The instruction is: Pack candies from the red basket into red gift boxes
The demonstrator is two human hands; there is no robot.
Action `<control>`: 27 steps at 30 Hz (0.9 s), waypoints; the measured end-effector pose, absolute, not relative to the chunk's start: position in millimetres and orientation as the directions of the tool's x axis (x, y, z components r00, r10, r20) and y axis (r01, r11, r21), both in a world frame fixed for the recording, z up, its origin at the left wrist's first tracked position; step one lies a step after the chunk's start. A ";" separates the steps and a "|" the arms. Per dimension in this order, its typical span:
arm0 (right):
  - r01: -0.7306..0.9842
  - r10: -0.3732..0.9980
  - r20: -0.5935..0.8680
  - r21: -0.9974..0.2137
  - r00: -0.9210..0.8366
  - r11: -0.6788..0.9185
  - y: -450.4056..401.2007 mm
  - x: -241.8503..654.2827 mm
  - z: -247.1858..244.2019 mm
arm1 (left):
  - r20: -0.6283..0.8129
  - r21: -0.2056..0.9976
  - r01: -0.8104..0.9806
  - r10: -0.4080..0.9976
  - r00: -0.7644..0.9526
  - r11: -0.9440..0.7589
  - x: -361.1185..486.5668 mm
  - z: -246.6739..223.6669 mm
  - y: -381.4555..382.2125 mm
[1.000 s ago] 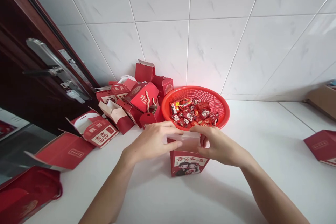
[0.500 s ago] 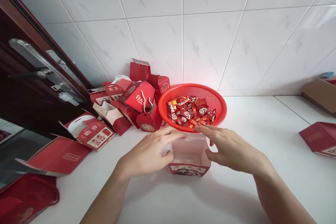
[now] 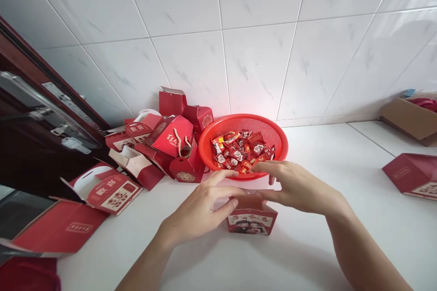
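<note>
A small red box [image 3: 251,223] with a printed picture on its front stands on the white counter, its top flaps partly folded inward. My left hand [image 3: 205,207] is at the box's upper left, fingers apart, with the thumb near the top edge. At the upper right is my right hand [image 3: 290,186], fingers spread, some of them over the back top edge. Neither hand is wrapped round the box. Just behind it, a red plastic basket [image 3: 282,143] holds several wrapped candies [image 3: 239,150]. My fingers hide part of the box's top and the basket's near rim.
Several red boxes [image 3: 172,136] are piled left of the basket, and more [image 3: 118,195] lie along the left side near a dark door [image 3: 20,141]. Another red box [image 3: 406,173] and a brown carton [image 3: 406,118] are at the right.
The box's open top is now partly covered by flaps folded inward. Both hands have shifted slightly over it, and the camera view has moved a little.
</note>
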State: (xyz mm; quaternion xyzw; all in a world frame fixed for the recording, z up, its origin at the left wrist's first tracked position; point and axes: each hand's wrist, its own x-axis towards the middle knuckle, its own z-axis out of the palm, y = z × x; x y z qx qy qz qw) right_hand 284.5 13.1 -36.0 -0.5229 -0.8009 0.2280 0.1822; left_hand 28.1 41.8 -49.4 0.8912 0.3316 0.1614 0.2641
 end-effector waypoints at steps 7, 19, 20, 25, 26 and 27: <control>0.623 0.898 0.078 -0.695 -0.432 0.360 49.8 324.1 -40.6 | 0.247 0.731 0.360 0.717 0.652 -0.580 18.9 -43.0 78.4; 0.668 0.935 0.031 -0.691 -0.354 0.276 87.8 327.5 -76.2 | -0.304 0.194 0.782 0.722 0.622 -0.592 80.0 -66.2 211.4; 0.673 0.938 0.040 -0.686 -0.344 0.276 89.3 327.4 -77.8 | -0.320 0.178 0.784 0.718 0.618 -0.595 84.2 -70.4 214.0; 0.747 0.948 0.019 -0.611 -0.317 0.262 96.5 322.2 -83.1 | -0.438 0.113 0.767 0.661 0.609 -0.632 95.5 -88.8 215.8; 0.778 0.953 0.007 -0.576 -0.303 0.251 97.4 320.2 -83.3 | -0.455 0.103 0.761 0.650 0.609 -0.641 96.6 -91.1 215.3; 0.808 0.958 -0.005 -0.539 -0.286 0.238 98.0 318.1 -83.1 | -0.468 0.096 0.754 0.639 0.610 -0.649 97.4 -92.8 214.7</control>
